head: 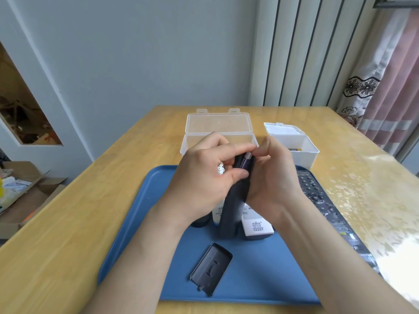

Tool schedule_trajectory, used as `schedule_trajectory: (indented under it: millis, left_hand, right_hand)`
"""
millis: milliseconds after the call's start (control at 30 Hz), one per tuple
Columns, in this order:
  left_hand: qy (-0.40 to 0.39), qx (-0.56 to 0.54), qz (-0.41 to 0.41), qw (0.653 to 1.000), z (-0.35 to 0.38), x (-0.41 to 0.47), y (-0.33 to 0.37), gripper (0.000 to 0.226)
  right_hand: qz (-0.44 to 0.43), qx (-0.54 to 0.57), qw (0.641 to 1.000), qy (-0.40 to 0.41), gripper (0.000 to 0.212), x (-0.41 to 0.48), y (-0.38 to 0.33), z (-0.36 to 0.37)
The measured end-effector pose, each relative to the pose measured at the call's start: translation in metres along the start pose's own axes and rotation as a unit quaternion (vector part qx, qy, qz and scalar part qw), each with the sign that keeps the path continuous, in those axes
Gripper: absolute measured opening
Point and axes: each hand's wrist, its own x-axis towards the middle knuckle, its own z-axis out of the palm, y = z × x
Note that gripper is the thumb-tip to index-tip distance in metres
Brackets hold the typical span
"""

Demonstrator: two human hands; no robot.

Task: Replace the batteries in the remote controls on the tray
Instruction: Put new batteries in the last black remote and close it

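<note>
Above the blue tray (140, 225) I hold a black remote control (233, 214) upright, its back open. My right hand (274, 182) grips the remote's upper part from the right. My left hand (204, 177) pinches a purple battery (243, 160) at the open battery bay at the top. The remote's black battery cover (212, 269) lies loose on the tray in front. Two white remotes (255, 223) lie on the tray behind the held one, partly hidden. A long black remote (326, 207) lies along the tray's right edge.
A clear plastic box (217, 125) with its lid up stands behind the tray. A white box (299, 146), lid open, holds a battery at the back right. The wooden table (79, 223) ends at a wall; cardboard boxes (25, 196) sit on the floor left.
</note>
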Motion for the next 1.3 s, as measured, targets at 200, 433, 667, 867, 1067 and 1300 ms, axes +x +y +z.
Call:
schedule_trajectory:
  millis: [200, 433, 667, 867, 1067, 1300]
  left_hand:
    - [-0.003, 0.039, -0.032, 0.999, -0.003, -0.001, -0.005, 0.039]
    - [0.078, -0.441, -0.273, 0.851, -0.013, 0.007, -0.005, 0.018]
    - [0.053, -0.441, -0.349, 0.826, 0.002, 0.024, -0.011, 0.020]
    - [-0.095, -0.215, -0.358, 0.904, 0.066, 0.093, -0.016, 0.019]
    - [-0.245, 0.038, -0.251, 0.936, 0.130, 0.136, -0.022, 0.025]
    - [-0.204, -0.056, -0.238, 0.948, 0.108, 0.147, -0.043, 0.039]
  right_hand:
    - [0.062, 0.010, 0.995, -0.082, 0.024, -0.002, 0.006, 0.000]
    - [0.060, 0.002, 0.998, -0.037, 0.025, -0.002, 0.001, 0.002]
    - [-0.006, 0.020, 0.996, 0.087, 0.020, 0.000, -0.034, -0.020]
    - [-0.003, -0.211, 0.951, 0.227, 0.018, 0.018, -0.081, -0.067]
    - [0.003, -0.375, 0.892, 0.252, 0.014, 0.031, -0.100, -0.098]
    - [-0.014, -0.375, 0.898, 0.228, 0.014, 0.045, -0.098, -0.102]
